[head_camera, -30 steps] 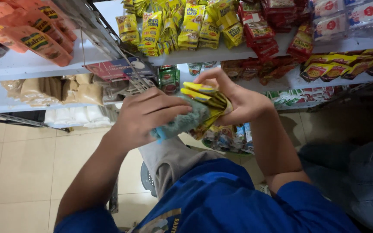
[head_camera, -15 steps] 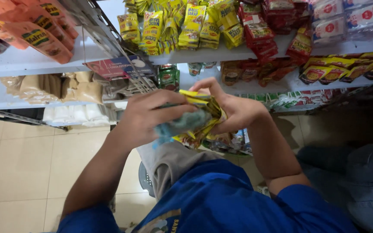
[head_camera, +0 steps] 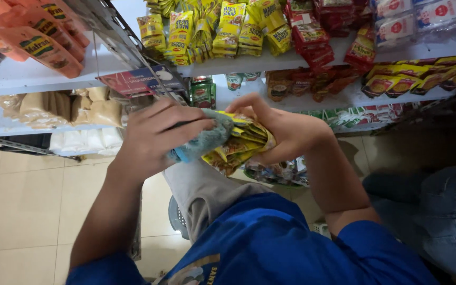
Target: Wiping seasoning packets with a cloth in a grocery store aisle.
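My left hand [head_camera: 157, 134] grips a blue-green fuzzy cloth [head_camera: 202, 141] and presses it against a bundle of yellow sachets [head_camera: 238, 145]. My right hand [head_camera: 286, 129] holds that bundle from the right side, fingers curled around it. Both hands meet in front of the shop shelves, above my knee in grey trousers [head_camera: 201, 192]. Part of the bundle is hidden under the cloth and my fingers.
White shelves [head_camera: 312, 59] carry yellow sachets [head_camera: 222, 26], red packets [head_camera: 317, 31] and orange bags [head_camera: 32, 39] at upper left. Beige bags [head_camera: 64, 108] lie on a lower shelf. Beige floor tiles [head_camera: 32, 200] stretch left. Another person's jeans [head_camera: 439, 211] are at right.
Both hands with the cloth and sachets have dropped slightly and shifted left in view; the cloth has slid along the sachets.
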